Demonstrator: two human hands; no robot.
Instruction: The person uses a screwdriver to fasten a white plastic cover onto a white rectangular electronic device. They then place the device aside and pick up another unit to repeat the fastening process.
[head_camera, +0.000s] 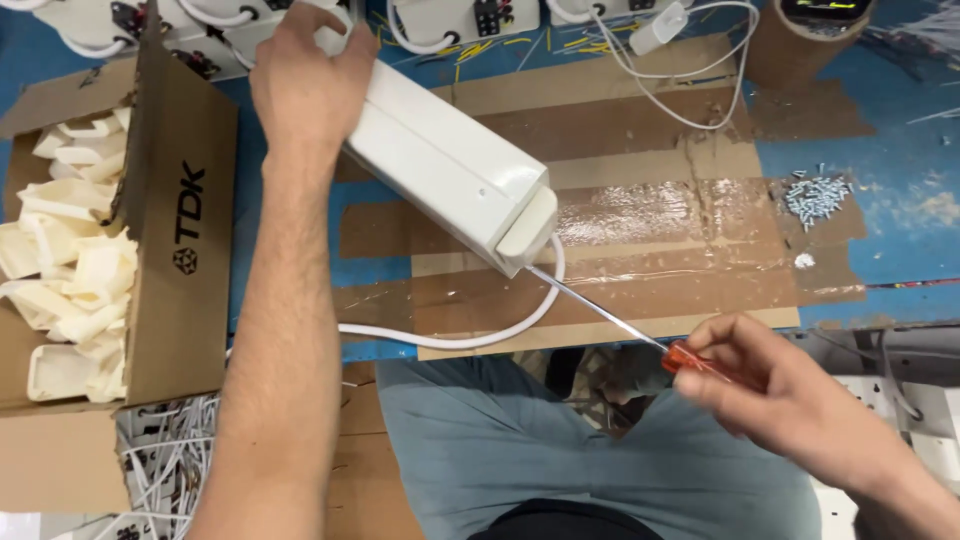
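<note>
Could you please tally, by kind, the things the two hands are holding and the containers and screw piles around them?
White plastic housing with cord, held by the left hand: 1
Orange-handled screwdriver, held by the right hand: 1
Cardboard box of cream plastic parts: 1
Pile of small screws: 1
Total: 4

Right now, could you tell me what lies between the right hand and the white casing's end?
In the head view, only the screwdriver spans from right hand to white casing, crossing taped tabletop.

Blue bench (900, 150), taped cardboard (640, 130), screw pile (815, 197)
</note>
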